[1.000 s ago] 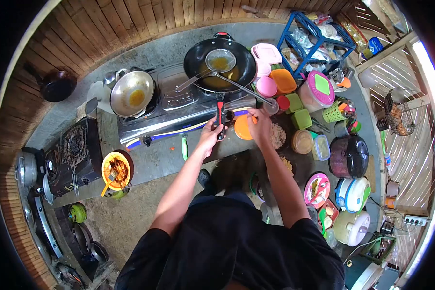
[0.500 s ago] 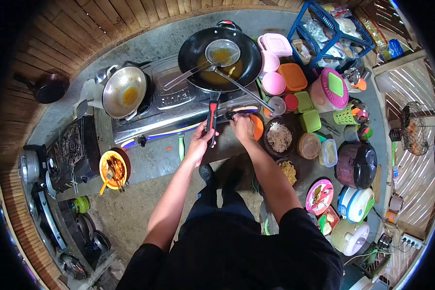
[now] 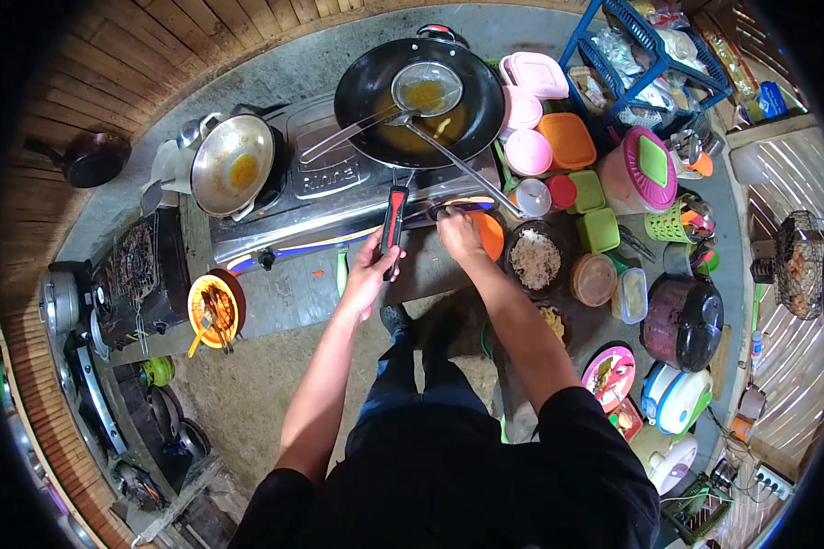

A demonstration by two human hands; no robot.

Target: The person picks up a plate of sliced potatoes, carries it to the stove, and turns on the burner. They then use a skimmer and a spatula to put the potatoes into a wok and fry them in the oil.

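Observation:
My left hand (image 3: 366, 274) is closed round the red and black handle (image 3: 394, 220) of the large black wok (image 3: 357, 101). The wok stands on the right side of the stove and holds yellowish oil. A wire strainer (image 3: 428, 89) and a long-handled metal utensil (image 3: 467, 171) rest across it. At the front of the stove, my right hand (image 3: 460, 235) has its fingers closed on the right stove knob (image 3: 438, 211). An orange lid or plate (image 3: 490, 236) lies just right of that hand.
On the stove's left sits a metal wok (image 3: 220, 174). An orange bowl (image 3: 213, 316) with utensils stands front left. To the right are a bowl of white food (image 3: 535, 259), pink containers (image 3: 527, 153), a blue rack (image 3: 634, 78) and a dark pot (image 3: 679, 322).
The whole view has shifted slightly. My left hand still holds the wok handle, and my right hand remains at the stove knob. The wok and the utensils lie as before.

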